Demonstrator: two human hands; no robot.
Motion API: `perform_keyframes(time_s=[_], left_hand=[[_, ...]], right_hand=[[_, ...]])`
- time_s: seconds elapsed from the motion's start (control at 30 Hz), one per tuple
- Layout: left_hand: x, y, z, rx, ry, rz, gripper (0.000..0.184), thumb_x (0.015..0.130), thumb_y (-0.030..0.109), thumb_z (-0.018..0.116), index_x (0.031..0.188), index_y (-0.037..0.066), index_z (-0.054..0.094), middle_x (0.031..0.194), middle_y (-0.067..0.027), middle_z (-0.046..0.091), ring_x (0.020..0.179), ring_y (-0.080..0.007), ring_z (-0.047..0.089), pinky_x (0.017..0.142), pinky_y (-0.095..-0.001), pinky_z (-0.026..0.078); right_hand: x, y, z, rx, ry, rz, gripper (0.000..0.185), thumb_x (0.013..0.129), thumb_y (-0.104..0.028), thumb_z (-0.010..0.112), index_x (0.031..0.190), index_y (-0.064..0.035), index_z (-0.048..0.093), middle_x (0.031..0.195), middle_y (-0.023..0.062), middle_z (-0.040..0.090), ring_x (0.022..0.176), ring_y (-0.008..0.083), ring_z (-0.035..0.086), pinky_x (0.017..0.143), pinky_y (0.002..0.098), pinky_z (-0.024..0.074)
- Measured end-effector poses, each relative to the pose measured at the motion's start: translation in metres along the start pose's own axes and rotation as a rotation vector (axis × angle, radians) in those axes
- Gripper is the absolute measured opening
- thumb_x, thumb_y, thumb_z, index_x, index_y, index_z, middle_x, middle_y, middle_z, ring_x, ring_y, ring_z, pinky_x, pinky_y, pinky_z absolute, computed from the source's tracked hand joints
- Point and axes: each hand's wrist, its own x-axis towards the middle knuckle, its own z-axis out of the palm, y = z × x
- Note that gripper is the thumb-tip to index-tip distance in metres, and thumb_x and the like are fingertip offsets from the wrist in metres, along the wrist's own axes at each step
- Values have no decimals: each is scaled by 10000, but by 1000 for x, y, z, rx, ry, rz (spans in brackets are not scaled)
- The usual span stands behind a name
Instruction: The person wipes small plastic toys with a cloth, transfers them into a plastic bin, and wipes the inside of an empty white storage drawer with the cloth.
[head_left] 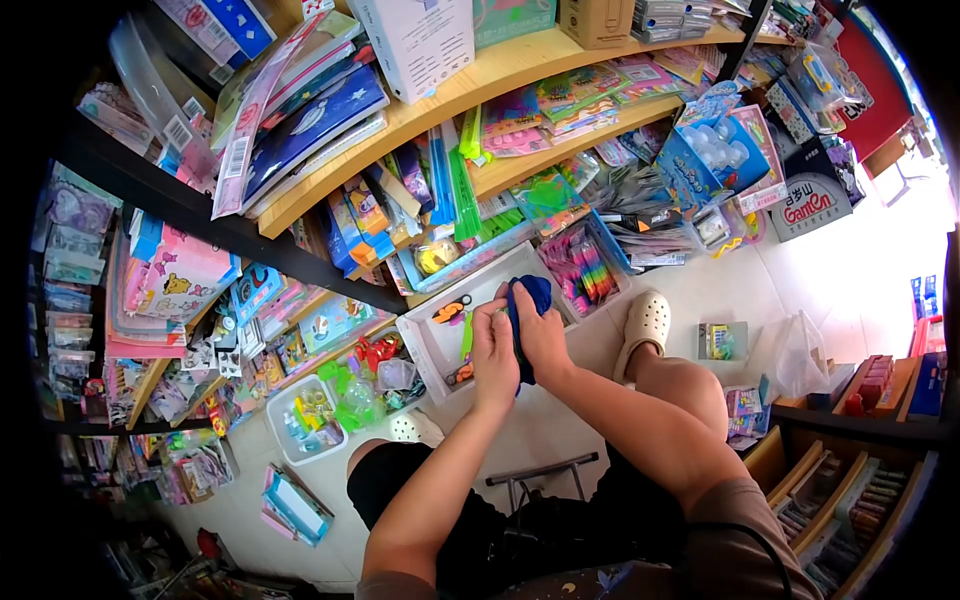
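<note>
Brown short-sleeved shirt and black shorts: the brown shirt (735, 520) and black shorts (390, 480) are seen lowest in view, nearest the camera.
Dark blue soft-looking cloth item (540, 293): held up between the 2 hands, over the right part of a white plastic bin (418, 355); its lower end is left hanging below the fingers.
Right hand (543, 345): closed around the cloth's right side, fingers bent over its upper part.
Left hand (493, 350): brought against the cloth's left side, fingers bent inward; whether cloth is pinched cannot be told.
Handling: judged light, limp and not fragile; little slipping is expected, but folds may sag or bunch. Best gripped by the gathered upper part, with the loose lower end supported.
White bin contents: black-and-orange pieces (452, 309) and a bright green strip (467, 335) are seen.
Blue tray: rainbow-coloured packs (590, 270) are held in it, just beside the bin.
Wooden shelves (440, 100): loaded with packaged goods, beyond the bin.
Pale tiled floor (700, 290): 2 cream perforated clogs (650, 315) are worn on it.
</note>
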Motion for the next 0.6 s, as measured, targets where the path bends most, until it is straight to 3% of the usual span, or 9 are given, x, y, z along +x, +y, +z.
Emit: perform_keyframes(time_s=[0.07, 0.17, 0.2, 0.3, 0.4, 0.5, 0.6], left_hand=[[3, -9, -2, 104, 22, 150, 301, 972, 269, 350, 1156, 52, 450, 1289, -128, 441, 1183, -195, 398, 1000, -310, 278], [12, -7, -6, 161, 184, 97, 251, 965, 204, 349, 1068, 4, 460, 1269, -193, 453, 1149, -269, 443, 972, -338, 320], [16, -6, -11, 191, 244, 82, 212, 955, 184, 371, 1013, 12, 480, 1256, -202, 456, 1129, -288, 458, 962, -341, 331], [16, -6, -16, 318, 261, 216, 194, 962, 169, 349, 1055, 40, 460, 1256, -146, 472, 1141, -249, 449, 984, -324, 304], [8, -3, -16, 472, 193, 321, 210, 949, 188, 385, 1075, 29, 437, 1270, -172, 448, 1146, -255, 436, 988, -328, 289], [3, -5, -8, 469, 224, 414, 260, 938, 233, 414, 1082, 17, 417, 1296, -196, 410, 1187, -261, 398, 997, -326, 266], [4, 10, -11, 249, 257, 140, 330, 935, 327, 417, 1073, 27, 418, 1131, -129, 454, 1085, -225, 419, 945, -309, 300]], right_hand=[[0, -1, 2, 95, -34, 129, 453, 841, -444, 566, 1034, -33, 557, 919, 71, 616, 770, 156, 596, 725, 302, 477], [-9, -7, 4, 433, -139, 123, 443, 862, -451, 531, 1029, -42, 561, 929, 60, 617, 768, 157, 599, 713, 306, 485], [-8, -8, 5, 460, -233, 163, 456, 878, -463, 499, 1096, -65, 538, 994, 50, 601, 863, 152, 589, 775, 307, 472], [-9, -6, 6, 578, -412, 138, 469, 884, -459, 491, 1159, -80, 502, 1051, 43, 577, 973, 145, 555, 848, 306, 442], [-9, -11, 4, 702, -529, 185, 417, 850, -439, 567, 1094, -102, 537, 1009, 21, 592, 900, 110, 558, 783, 254, 444], [-8, -9, 4, 567, -564, 156, 458, 843, -459, 569, 1121, -98, 524, 1011, 18, 584, 896, 110, 552, 777, 257, 443], [-19, -15, 4, 368, -500, 150, 458, 833, -453, 590, 1083, -72, 556, 961, 30, 593, 853, 101, 545, 748, 253, 442]])
